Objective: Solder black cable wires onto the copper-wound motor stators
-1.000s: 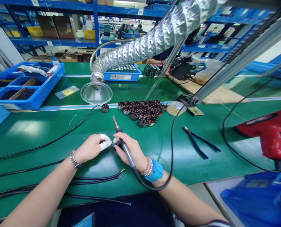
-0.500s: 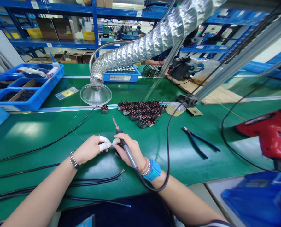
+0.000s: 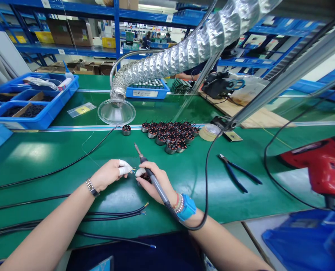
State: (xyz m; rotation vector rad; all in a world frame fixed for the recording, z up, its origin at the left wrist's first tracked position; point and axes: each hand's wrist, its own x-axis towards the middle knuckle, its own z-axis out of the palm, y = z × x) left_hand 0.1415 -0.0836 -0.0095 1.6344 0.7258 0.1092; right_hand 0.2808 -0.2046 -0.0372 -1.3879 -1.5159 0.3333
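My left hand (image 3: 111,174), with white finger cots on its fingertips, pinches the stripped end of a cable; its thin coloured wires (image 3: 134,170) stick out to the right. A fine solder strand (image 3: 91,158) runs up from the same fingers. Lying across my right hand (image 3: 167,184) is a soldering iron (image 3: 157,185), its tip pointing up and away. The thumb and a cot-covered finger of that hand also rest round a small round coil part (image 3: 145,177), mostly hidden. A small gap separates the wires from this part.
Several metal-rimmed coil parts (image 3: 171,137) stand grouped ahead, beside a tape roll (image 3: 209,132). A fume hood (image 3: 116,112) hangs left of them. Cutting pliers (image 3: 235,171) and a red power tool (image 3: 314,162) lie right. Black cables (image 3: 113,216) lie front left, blue bins (image 3: 46,120) behind.
My hands have drawn slightly apart, so the wire ends and the coil part show more. The soldering iron has shifted slightly right with my right hand. The whole view has moved a little.
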